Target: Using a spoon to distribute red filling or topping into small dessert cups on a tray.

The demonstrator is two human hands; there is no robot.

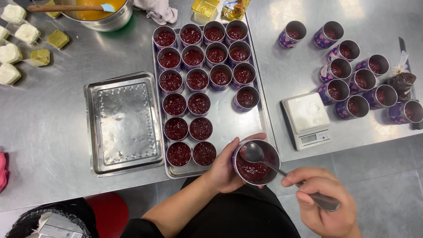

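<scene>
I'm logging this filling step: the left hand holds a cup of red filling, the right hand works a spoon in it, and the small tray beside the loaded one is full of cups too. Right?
Not quite. In the head view the left hand holds the cup and the right hand works the spoon in it, but the small tray beside the loaded tray holds no cups; it is bare metal.

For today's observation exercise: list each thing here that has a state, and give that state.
Left hand: grip around held cup.
Held cup: filled with red jam.
Right hand: grip on spoon.
Spoon: bowl inside the cup.
Small tray: empty.
Scale: nothing on it.
</scene>
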